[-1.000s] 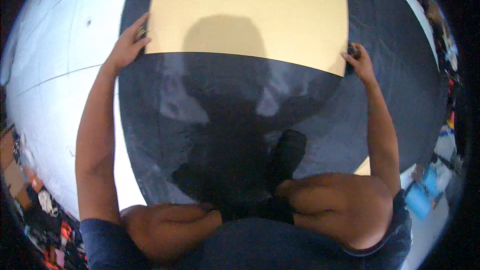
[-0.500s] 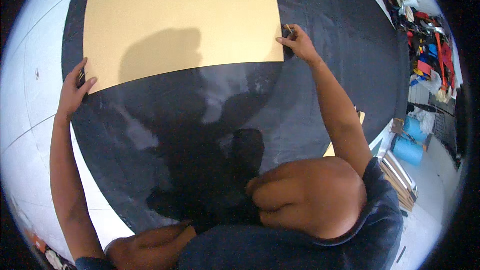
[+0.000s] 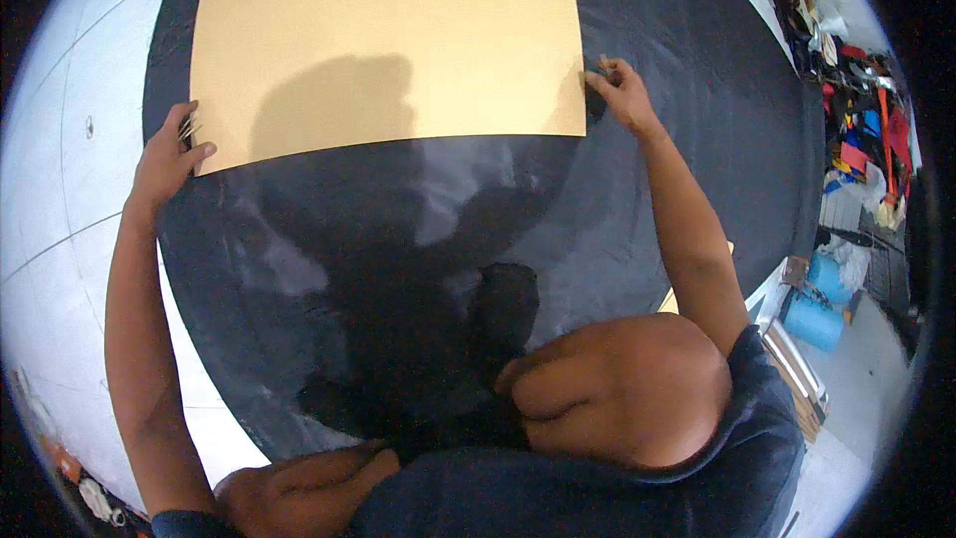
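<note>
A pale yellow rectangular sheet (image 3: 488, 30), smooth like card or board, lies on a black cloth (image 3: 637, 239). At its near left corner is my left hand (image 3: 167, 159), its thumb on the sheet and its fingers along the left edge. Several thin pale sticks (image 3: 189, 132) show between that thumb and the fingers. On the opposite side my right hand (image 3: 622, 98) has its thumb at the right edge, near the lower corner. A small thin pale stick (image 3: 603, 64) shows at its bent fingers. What lies under the sheet is hidden.
My bent knees (image 3: 627, 389) rise over the near part of the cloth. White floor tiles (image 3: 70, 159) border it on the left. To the right are blue rolls (image 3: 815, 324), stacked boards (image 3: 797, 379) and a heap of coloured scraps (image 3: 861, 139). A yellowish strip (image 3: 669, 299) shows behind my right arm.
The whole view has shifted, so sheet, hands and cloth appear farther right. Both hands stay at the same sides of the sheet, and the right thumb still meets its edge.
</note>
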A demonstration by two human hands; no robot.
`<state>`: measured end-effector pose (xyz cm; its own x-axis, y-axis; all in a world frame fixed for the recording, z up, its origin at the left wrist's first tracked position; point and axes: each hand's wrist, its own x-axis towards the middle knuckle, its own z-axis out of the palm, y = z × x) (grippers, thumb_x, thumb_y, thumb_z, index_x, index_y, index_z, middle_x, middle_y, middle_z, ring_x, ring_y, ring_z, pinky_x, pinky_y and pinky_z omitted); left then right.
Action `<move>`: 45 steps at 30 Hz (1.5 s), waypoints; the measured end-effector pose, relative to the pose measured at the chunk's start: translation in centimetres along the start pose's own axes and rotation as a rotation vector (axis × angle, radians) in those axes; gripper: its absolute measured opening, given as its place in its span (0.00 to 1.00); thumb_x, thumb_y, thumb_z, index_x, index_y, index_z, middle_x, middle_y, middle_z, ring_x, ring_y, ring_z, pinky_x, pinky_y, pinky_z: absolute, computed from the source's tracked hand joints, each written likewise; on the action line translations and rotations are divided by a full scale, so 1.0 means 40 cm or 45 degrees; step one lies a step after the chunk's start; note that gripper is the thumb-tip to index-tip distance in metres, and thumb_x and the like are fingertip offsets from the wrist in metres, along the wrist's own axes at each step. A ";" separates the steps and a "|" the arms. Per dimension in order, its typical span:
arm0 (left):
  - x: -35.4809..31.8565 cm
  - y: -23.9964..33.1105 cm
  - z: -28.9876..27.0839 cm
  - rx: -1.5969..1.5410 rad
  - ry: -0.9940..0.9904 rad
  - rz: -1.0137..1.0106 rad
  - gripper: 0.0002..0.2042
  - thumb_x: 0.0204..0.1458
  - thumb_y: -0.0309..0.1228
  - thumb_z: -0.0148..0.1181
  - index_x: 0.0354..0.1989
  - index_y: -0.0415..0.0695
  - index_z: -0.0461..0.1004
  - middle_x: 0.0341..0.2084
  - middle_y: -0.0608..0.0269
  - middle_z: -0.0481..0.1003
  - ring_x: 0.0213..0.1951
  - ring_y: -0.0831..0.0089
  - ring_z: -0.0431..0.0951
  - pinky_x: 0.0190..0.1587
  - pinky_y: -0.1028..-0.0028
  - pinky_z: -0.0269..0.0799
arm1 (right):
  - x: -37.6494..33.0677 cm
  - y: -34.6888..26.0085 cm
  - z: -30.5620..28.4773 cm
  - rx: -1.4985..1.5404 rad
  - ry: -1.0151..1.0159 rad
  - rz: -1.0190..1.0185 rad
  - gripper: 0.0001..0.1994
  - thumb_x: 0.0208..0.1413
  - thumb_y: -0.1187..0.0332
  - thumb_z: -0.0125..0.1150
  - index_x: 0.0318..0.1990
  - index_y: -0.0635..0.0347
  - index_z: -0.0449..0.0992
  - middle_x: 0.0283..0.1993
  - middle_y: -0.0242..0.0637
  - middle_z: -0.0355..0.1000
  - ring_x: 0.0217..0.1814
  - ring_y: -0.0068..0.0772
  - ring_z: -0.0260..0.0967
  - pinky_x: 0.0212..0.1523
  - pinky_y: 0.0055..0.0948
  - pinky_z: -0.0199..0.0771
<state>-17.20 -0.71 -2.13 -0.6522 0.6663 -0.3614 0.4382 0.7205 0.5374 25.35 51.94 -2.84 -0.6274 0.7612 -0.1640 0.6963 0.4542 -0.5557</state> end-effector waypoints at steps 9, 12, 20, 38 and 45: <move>0.010 -0.092 0.000 -0.049 -0.013 0.089 0.35 0.47 0.44 0.71 0.63 0.49 0.63 0.49 0.45 0.75 0.50 0.48 0.77 0.52 0.58 0.72 | -0.048 -0.545 0.145 -0.102 -0.232 -0.607 0.20 0.68 0.55 0.49 0.40 0.65 0.79 0.39 0.49 0.74 0.45 0.44 0.73 0.49 0.39 0.72; -0.004 -0.097 0.011 -0.074 0.099 0.188 0.34 0.48 0.43 0.71 0.63 0.49 0.65 0.49 0.45 0.76 0.51 0.48 0.76 0.53 0.58 0.71 | -0.100 -0.715 0.222 -0.243 -0.716 -0.951 0.18 0.68 0.58 0.48 0.45 0.64 0.78 0.40 0.50 0.76 0.43 0.50 0.75 0.48 0.43 0.74; 0.002 -0.117 0.029 -0.086 0.088 0.189 0.33 0.47 0.39 0.72 0.62 0.50 0.66 0.48 0.48 0.77 0.51 0.49 0.77 0.52 0.57 0.71 | -0.219 -0.921 0.587 0.213 -0.892 -1.228 0.12 0.62 0.66 0.55 0.49 0.60 0.78 0.45 0.49 0.77 0.44 0.53 0.75 0.47 0.43 0.75; 0.018 -0.153 0.056 -0.007 0.171 0.261 0.31 0.48 0.34 0.68 0.62 0.55 0.64 0.48 0.48 0.77 0.52 0.48 0.76 0.52 0.55 0.72 | -0.259 -0.994 0.749 0.181 -0.804 -1.312 0.12 0.62 0.66 0.55 0.48 0.57 0.79 0.47 0.45 0.78 0.48 0.52 0.75 0.51 0.44 0.75; 0.013 -0.132 0.039 0.038 0.107 0.182 0.32 0.47 0.37 0.69 0.62 0.56 0.65 0.50 0.49 0.77 0.53 0.49 0.76 0.54 0.56 0.72 | -0.261 -0.993 0.748 0.081 -0.772 -1.352 0.12 0.62 0.65 0.55 0.49 0.55 0.79 0.47 0.44 0.78 0.49 0.51 0.75 0.50 0.43 0.76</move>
<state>-18.88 -3.89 -6.35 -0.6308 0.7448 -0.2176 0.5472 0.6259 0.5557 -6.20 12.10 -3.45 -0.9459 -0.3205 0.0511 -0.2678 0.6820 -0.6806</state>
